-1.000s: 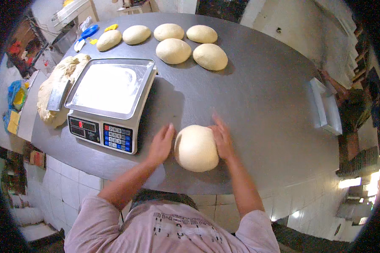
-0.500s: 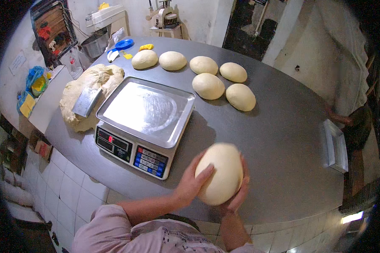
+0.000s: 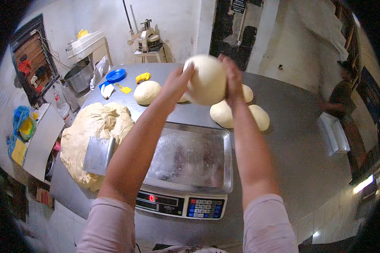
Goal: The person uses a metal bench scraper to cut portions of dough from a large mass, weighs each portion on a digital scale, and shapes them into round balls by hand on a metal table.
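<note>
My left hand [image 3: 180,80] and my right hand [image 3: 233,80] are wrapped round a smooth, pale dough ball [image 3: 205,79], held up over the far half of the table, beyond the scale. Other rounded dough balls [image 3: 147,92] lie behind and below it, some hidden by it and my arms. Between my forearms is the scale's steel pan [image 3: 198,158], empty, above its keypad and red display. A large lumpy dough mass [image 3: 82,126] lies left of the scale, with a metal scraper [image 3: 96,156] on it.
On the steel table [image 3: 291,168] are a blue lid [image 3: 116,75], a yellow scraper [image 3: 124,89] and a yellow object [image 3: 142,77]. A white tray [image 3: 334,131] is at the right edge, beside another person [image 3: 337,99]. A pot [image 3: 78,78] and metal press [image 3: 147,40] stand behind.
Both hands have lifted the dough ball from the near table right of the scale and carried it forward, toward the other balls. The view has shifted, bringing the scale to the centre.
</note>
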Motion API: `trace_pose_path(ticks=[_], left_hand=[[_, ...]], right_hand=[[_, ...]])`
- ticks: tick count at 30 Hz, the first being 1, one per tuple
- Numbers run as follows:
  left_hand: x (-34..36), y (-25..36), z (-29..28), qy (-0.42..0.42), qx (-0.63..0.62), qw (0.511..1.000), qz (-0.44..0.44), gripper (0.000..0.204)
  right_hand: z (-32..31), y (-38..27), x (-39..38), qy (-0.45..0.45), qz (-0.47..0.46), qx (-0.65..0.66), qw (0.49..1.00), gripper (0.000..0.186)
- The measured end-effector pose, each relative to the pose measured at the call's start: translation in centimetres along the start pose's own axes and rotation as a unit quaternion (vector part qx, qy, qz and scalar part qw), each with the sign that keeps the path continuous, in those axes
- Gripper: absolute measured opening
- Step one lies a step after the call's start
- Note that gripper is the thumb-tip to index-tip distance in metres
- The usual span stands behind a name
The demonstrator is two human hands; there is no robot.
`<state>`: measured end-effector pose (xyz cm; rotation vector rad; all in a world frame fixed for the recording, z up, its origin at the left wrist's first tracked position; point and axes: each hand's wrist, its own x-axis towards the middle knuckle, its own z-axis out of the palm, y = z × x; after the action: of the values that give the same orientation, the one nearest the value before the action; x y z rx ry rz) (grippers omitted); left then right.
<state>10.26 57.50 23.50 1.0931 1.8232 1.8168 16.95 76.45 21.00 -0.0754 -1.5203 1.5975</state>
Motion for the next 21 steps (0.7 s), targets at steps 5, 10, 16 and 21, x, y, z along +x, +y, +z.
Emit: trace_pose_path(ticks=[5, 10, 16, 21], left_hand=[[-4.7, -13.3, -9.0, 0.032, 0.27, 0.957, -0.101, 0.074], [-17.6, -13.7, -12.6, 0.051, 0.226, 0.967, -0.104, 0.073], [-24.5, -13.9, -10.4, 0.137, -0.226, 0.899, -0.35, 0.083], [-27.1, -12.8, -6.5, 0.114, -0.268, 0.899, -0.326, 0.077]], right_hand=[[-5.0, 7.7, -8.8, 0.001, 0.073, -0.452, 0.889, 0.048], [-7.4, 0.7, -25.2, 0.121, 0.128, -0.364, 0.914, 0.048], [-3.2, -3.3, -35.2, 0.16, 0.385, -0.112, 0.902, 0.092], [-5.7, -3.6, -36.4, 0.201, 0.351, -0.151, 0.902, 0.081]])
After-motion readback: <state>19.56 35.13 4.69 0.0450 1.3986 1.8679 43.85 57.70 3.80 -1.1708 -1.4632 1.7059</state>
